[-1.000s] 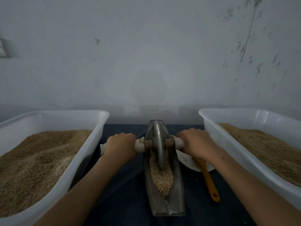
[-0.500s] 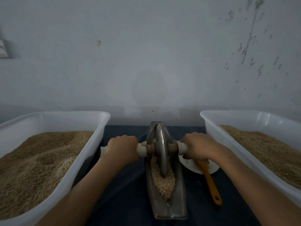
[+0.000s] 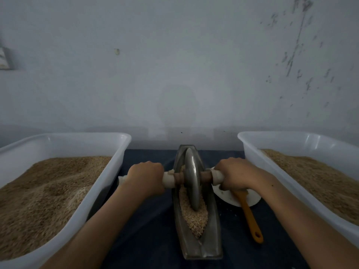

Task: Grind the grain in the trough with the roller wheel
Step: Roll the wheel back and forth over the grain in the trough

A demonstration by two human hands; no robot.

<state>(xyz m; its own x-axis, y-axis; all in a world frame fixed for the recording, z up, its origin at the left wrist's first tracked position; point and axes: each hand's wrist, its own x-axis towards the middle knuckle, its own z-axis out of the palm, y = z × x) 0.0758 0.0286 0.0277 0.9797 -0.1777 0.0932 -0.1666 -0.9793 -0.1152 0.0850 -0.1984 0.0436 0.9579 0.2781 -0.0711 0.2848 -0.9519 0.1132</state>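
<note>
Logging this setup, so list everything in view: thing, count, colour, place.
trough: 1, grey metal, centre, on the cloth
wheel: 1, grey metal, upright in the trough, on a brown axle with white grips
grain: pale tan, in the trough, at the wheel's foot
tubs: 2, white, left and right, both holding tan grain
plate: 1, white, right of the trough
spatula: 1, orange, lying on the plate, handle toward the person
cloth: 1, dark blue, under everything
wall: grey, scuffed, behind
left hand: grips the left grip
right hand: grips the right grip
</note>
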